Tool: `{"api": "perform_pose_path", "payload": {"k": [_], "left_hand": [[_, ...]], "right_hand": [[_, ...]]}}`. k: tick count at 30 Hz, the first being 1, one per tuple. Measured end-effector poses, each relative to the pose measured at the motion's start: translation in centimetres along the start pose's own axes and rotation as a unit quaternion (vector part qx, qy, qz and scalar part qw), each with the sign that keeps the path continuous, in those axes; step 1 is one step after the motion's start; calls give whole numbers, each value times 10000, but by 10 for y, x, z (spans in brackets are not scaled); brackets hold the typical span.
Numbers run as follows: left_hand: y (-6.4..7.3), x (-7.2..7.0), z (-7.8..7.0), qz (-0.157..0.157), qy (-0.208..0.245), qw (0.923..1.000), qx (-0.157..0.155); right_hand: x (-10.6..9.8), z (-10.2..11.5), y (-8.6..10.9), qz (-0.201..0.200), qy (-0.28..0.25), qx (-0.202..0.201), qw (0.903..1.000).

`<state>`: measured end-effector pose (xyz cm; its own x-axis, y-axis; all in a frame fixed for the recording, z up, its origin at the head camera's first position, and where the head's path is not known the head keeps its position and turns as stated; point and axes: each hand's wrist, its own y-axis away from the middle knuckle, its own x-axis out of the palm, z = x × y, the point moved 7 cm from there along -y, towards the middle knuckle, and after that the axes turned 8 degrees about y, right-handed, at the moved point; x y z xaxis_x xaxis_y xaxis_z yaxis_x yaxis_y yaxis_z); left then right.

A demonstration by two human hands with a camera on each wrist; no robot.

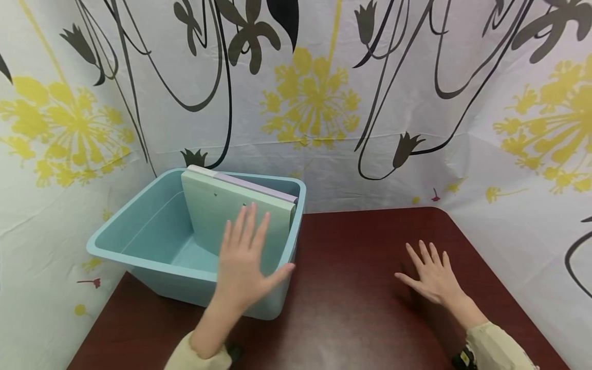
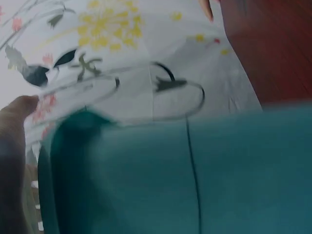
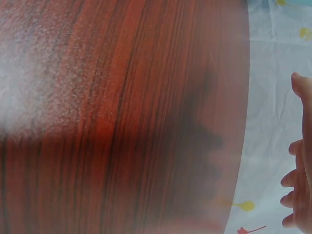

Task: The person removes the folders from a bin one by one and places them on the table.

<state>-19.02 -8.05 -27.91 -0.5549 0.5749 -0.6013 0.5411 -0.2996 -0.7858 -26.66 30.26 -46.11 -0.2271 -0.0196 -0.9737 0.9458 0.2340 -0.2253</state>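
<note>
With fingers spread, my left hand hovers at the near right side of a light blue plastic tub, holding nothing. Inside the tub, a pale green folder or box file leans against the right wall, with a lilac one behind it. Their lower parts are partly hidden by the hand. My right hand is spread over the right side of the table, its shadow below, with nothing in it. In the left wrist view the tub's wall fills the lower part, and the thumb shows at left.
The dark red wooden table has a rounded far right corner. A white cloth with yellow and grey flower prints hangs behind and on both sides. The tub stands at the table's left, partly over its edge.
</note>
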Motion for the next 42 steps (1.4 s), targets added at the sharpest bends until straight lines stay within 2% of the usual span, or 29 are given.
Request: {"api": "perform_pose_path", "payload": {"k": [5, 11, 18, 25, 28, 35, 42], "left_hand": [[9, -20, 32, 33, -25, 9999, 96], [23, -46, 71, -47, -409, 9992, 6], [47, -75, 115, -752, -561, 9955, 122], [80, -94, 157, -843, -755, 9929, -355], [90, -100, 170, -980, -774, 9910, -486], [106, -103, 192, -619, -660, 9928, -791], [111, -109, 205, -531, -615, 9918, -988]], "right_hand": [[0, -1, 0, 1, 13, -12, 10000], [0, -1, 1, 20, 13, -1, 10000], [-2, 1, 1, 170, -109, 80, 9998], [-12, 10, -2, 103, -173, 37, 9998], [-17, 14, -5, 65, -243, 7, 9997], [-27, 23, -12, 15, -324, -112, 9994], [-36, 35, -20, -115, -222, -212, 9995]]}}
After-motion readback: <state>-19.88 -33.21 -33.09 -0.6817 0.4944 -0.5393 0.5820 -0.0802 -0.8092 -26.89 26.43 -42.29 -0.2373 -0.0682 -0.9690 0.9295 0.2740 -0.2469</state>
